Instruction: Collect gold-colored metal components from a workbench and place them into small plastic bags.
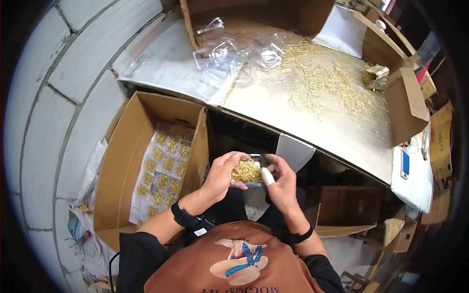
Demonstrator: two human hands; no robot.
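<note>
Between my two hands, above my lap, is a small clear plastic box filled with thin gold-coloured metal pieces, too small to name for sure. My left hand grips its left side, thumb along the top edge. The right side is held by my right hand, with a white covering on the thumb. On the white tabletop ahead, many similar gold pieces lie scattered. Several empty clear plastic boxes are heaped at the table's back left.
An open cardboard box at my left holds rows of clear packs with gold pieces. A larger carton stands at the table's back. Cardboard flaps edge its right. An open carton sits low at right. A block wall rises left.
</note>
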